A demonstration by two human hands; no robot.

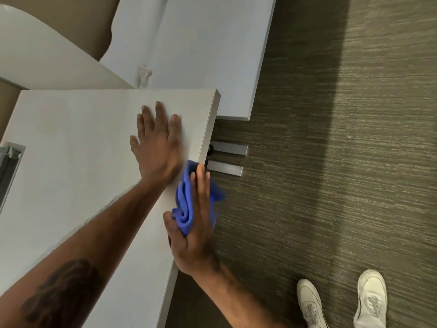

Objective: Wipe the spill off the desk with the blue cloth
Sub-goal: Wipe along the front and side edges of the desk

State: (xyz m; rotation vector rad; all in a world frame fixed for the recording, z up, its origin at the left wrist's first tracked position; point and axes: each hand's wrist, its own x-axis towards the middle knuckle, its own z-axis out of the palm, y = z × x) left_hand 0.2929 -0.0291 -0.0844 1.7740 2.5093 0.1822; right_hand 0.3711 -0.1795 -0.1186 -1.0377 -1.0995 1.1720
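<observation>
The white desk (71, 150) fills the left half of the view, its right edge running down the middle. My left hand (157, 142) lies flat and open on the desktop near that edge, fingers spread. My right hand (197, 223) holds the bunched blue cloth (185, 202) against the desk's right edge, part of the cloth hanging past it over the floor. No spill shows on the visible desktop.
A second white desk (201, 50) stands beyond, slightly lower. Two metal desk feet (227, 157) stick out on the dark carpet (331, 162). My white shoes (343, 301) stand at the bottom right. A cable slot (10, 166) sits at the desk's left.
</observation>
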